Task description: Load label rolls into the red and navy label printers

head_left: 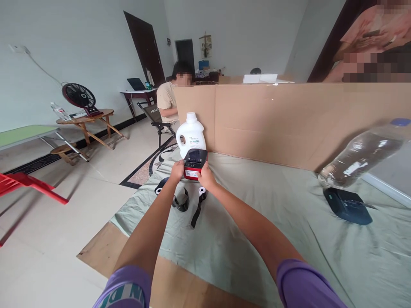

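Observation:
Between my two hands is a small red and black portable receipt printer point(194, 161), its dark lid facing up. My left hand point(177, 171) grips its left side, and my right hand point(207, 175) grips its right side near the front. Directly behind the printer stands a white jug point(192, 134) with a capped top. On the cloth nearer to me lie a dark roll point(159, 187) partly behind my left forearm, a loose black curled strip point(182, 202), and a small white-cored roll point(202, 191) with a black tail.
A pale green cloth point(257, 205) covers the table, with a cardboard partition point(263, 122) along its back. At right are a large clear bottle point(362, 154) and a dark boxy device point(348, 206). A seated person point(167, 96) is beyond the partition; another person point(369, 38) is at upper right.

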`<state>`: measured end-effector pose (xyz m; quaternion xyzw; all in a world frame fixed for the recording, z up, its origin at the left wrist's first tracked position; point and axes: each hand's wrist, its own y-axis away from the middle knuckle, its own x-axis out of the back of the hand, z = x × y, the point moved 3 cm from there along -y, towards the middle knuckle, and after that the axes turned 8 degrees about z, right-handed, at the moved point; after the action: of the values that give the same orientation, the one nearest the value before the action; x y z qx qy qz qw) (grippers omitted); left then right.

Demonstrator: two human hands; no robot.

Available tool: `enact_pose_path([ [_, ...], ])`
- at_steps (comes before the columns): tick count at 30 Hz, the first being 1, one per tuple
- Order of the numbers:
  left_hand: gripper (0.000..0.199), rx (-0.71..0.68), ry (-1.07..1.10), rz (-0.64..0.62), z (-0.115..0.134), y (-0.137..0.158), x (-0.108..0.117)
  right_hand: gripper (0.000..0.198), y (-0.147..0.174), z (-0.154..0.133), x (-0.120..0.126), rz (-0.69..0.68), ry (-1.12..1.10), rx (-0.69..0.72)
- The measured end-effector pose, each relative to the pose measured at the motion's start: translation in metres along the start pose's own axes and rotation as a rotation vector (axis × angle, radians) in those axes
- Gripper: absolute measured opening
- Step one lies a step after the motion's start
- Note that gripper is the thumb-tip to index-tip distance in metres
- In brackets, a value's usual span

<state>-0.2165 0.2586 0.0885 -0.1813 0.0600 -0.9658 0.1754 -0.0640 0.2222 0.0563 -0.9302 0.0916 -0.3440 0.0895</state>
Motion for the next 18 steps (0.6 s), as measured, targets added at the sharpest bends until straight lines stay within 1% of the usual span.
enact_pose_path([
  [3, 0.028, 0.023, -0.019, -0.005, -0.001, 0.001, -0.002, 0.073, -0.001, 0.002, -0.004, 0.003, -0.003, 0.012],
  [6, 0.029, 0.048, -0.043, 0.008, -0.001, 0.003, -0.003, 0.073, -0.005, 0.001, -0.002, -0.02, -0.023, 0.007],
  [8, 0.031, 0.063, -0.063, 0.03, 0.002, 0.005, -0.002, 0.073, -0.003, 0.003, 0.007, -0.043, -0.055, 0.01],
  [10, 0.038, 0.067, -0.082, 0.068, 0.008, 0.014, 0.001, 0.067, 0.009, 0.013, 0.024, -0.032, -0.103, 0.042],
  [11, 0.042, 0.05, -0.085, 0.094, 0.012, 0.023, 0.002, 0.062, 0.019, 0.022, 0.038, -0.009, -0.125, 0.068],
  [13, 0.05, -0.058, -0.068, 0.133, 0.023, 0.054, 0.002, 0.051, 0.05, 0.052, 0.074, 0.055, -0.147, 0.106],
  [14, 0.051, -0.162, -0.046, 0.13, 0.028, 0.076, -0.001, 0.046, 0.07, 0.072, 0.098, 0.088, -0.14, 0.115],
  [15, 0.05, -0.29, -0.026, 0.095, 0.033, 0.103, -0.007, 0.043, 0.091, 0.095, 0.124, 0.137, -0.118, 0.111],
  [16, 0.048, -0.393, -0.042, -0.001, 0.036, 0.132, -0.018, 0.039, 0.114, 0.12, 0.154, 0.196, -0.073, 0.1],
  [17, 0.046, -0.482, -0.088, -0.149, 0.036, 0.164, -0.031, 0.037, 0.137, 0.146, 0.187, 0.277, -0.007, 0.086],
  [18, 0.044, -0.572, -0.155, -0.343, 0.035, 0.197, -0.046, 0.036, 0.16, 0.17, 0.221, 0.356, 0.071, 0.066],
])
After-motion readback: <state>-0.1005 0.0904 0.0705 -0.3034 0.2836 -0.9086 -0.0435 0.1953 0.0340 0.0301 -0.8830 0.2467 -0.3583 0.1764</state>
